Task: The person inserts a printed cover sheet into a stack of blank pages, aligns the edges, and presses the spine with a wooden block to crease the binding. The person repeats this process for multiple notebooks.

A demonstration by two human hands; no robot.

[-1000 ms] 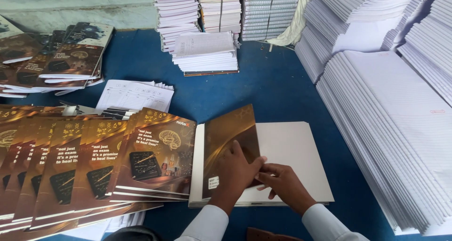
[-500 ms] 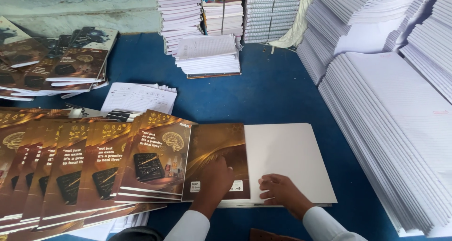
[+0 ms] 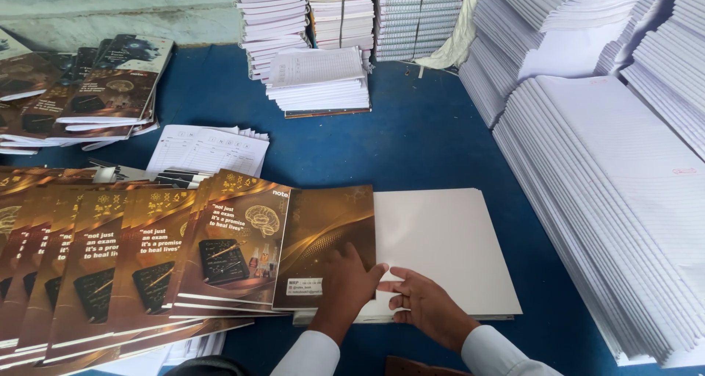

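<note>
The head camera looks down at a blue table (image 3: 426, 148). The left hand (image 3: 345, 284) lies flat, fingers spread, on the brown back cover (image 3: 327, 236) of a notebook, just beside a fanned row of brown notebooks (image 3: 132, 266). The right hand (image 3: 426, 306) rests beside it with loosely curled fingers on the white sheet stack (image 3: 444, 244). Tall stacks of ruled paper (image 3: 609, 185) rise at the right.

one head cam, looks down close over blue table (image 3: 440, 134).
</note>
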